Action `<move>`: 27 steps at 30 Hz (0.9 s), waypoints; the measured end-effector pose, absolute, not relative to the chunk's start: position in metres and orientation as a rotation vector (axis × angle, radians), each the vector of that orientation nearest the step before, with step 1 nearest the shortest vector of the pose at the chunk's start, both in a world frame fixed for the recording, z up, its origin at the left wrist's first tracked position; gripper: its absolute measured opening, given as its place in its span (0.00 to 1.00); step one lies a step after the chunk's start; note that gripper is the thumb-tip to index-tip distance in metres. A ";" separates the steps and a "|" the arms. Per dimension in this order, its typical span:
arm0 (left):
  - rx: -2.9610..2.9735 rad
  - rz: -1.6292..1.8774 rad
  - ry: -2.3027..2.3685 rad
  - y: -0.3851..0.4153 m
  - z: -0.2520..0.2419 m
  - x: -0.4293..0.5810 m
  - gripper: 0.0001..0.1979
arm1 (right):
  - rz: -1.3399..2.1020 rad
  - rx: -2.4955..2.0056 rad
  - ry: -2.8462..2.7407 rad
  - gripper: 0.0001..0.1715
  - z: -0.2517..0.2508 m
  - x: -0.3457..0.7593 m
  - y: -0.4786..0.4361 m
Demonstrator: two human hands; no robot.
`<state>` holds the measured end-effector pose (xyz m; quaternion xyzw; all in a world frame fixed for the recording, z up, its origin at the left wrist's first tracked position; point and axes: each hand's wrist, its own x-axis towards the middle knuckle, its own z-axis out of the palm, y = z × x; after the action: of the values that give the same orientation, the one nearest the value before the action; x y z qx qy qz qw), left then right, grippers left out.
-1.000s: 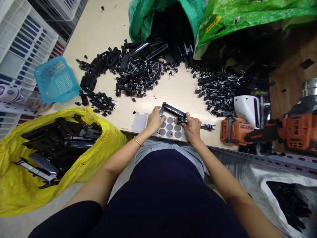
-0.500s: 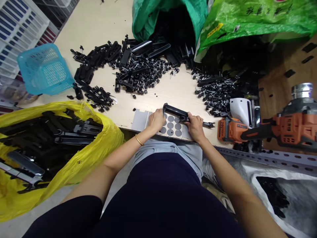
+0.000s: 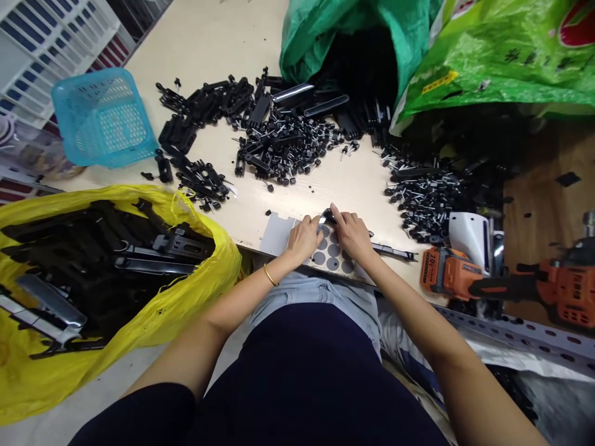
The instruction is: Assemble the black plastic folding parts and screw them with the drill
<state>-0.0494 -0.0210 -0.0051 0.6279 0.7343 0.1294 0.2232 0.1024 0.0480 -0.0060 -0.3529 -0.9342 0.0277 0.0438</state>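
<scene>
A long black plastic bar (image 3: 394,251) lies at the table's front edge, its middle covered by my right hand. My left hand (image 3: 304,239) is closed, thumb and forefinger pinching the bar's left end. Over the bar curls my right hand (image 3: 354,237), its forefinger stretched to that same end. A sheet of grey round stickers (image 3: 333,250) shows beneath and between the hands. Beside my left hand lies a plain grey card (image 3: 277,233). Whether a sticker is between my fingers is hidden.
Piles of black parts and pins (image 3: 290,145) spread across the table (image 3: 209,31). A yellow sack (image 3: 227,248) of black bars stands left, near a blue basket (image 3: 105,118). Green bags (image 3: 297,37) lie behind. An orange power tool (image 3: 449,271) rests right.
My right hand has slid left along the bar, bringing its forefinger to the left end by my left hand. The view has shifted, so the surroundings sit further right.
</scene>
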 end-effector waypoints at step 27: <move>1.977 0.393 1.861 -0.014 0.009 -0.087 0.24 | 0.217 -1.011 -2.544 0.32 -0.006 0.143 0.027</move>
<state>-0.0869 -0.0143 0.0095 0.7063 0.6650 0.1404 0.1980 0.1427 0.0271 -0.0056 -0.3610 -0.9083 0.0773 0.1965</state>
